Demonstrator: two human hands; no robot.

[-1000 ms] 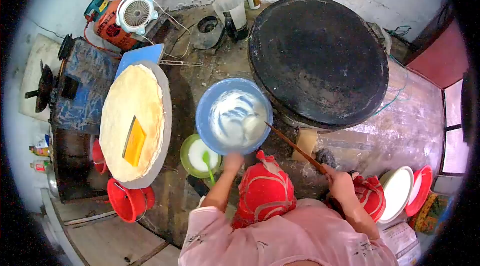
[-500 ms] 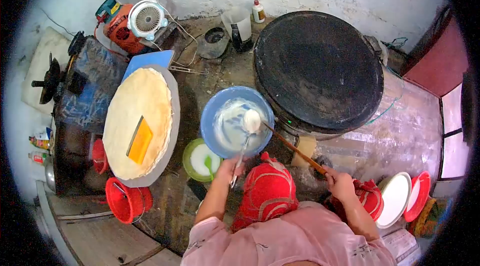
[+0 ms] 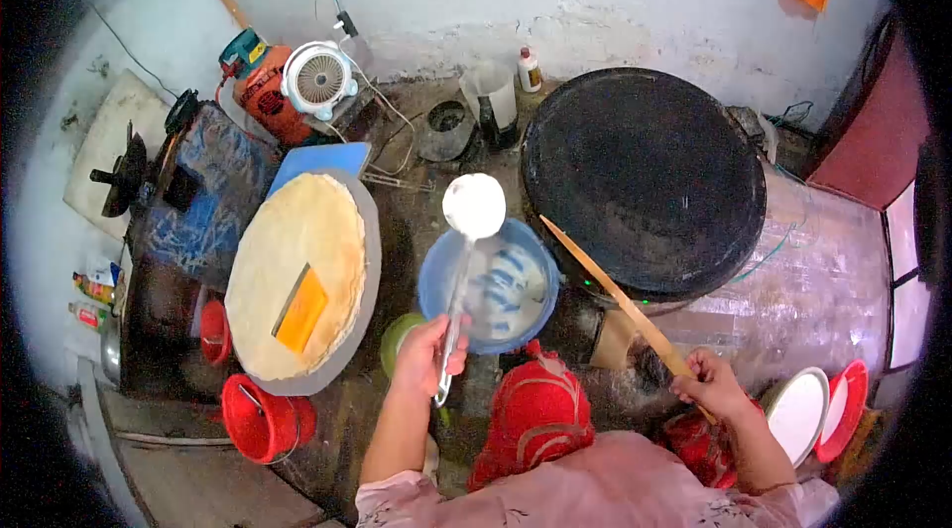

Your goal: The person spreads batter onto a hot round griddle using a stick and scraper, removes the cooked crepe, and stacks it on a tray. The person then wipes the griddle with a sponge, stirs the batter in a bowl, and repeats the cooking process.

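Note:
My left hand (image 3: 428, 354) is closed round the handle of a metal ladle (image 3: 474, 206) full of white batter, raised over the far left rim of the blue basin (image 3: 431, 275). Batter streaks coat the inside of the basin. In my right hand (image 3: 710, 384) I grip a long wooden spatula (image 3: 635, 315), its pointed end reaching the near left edge of the large round black griddle (image 3: 645, 181). The green bowl (image 3: 395, 340) lies partly hidden behind my left hand.
Left of the basin, a stack of round flatbreads (image 3: 297, 280) carries a yellow scraper (image 3: 301, 312). A red bucket (image 3: 260, 419) stands below it. Farther back are a fan (image 3: 319, 80), a clear jug (image 3: 491, 97) and a bottle (image 3: 530, 70). White basin (image 3: 798, 414) at right.
The ladle has come up out of the blue basin, filled with batter, in my left hand. My right hand has turned and raised the wooden spatula towards the griddle. The view has tilted upward.

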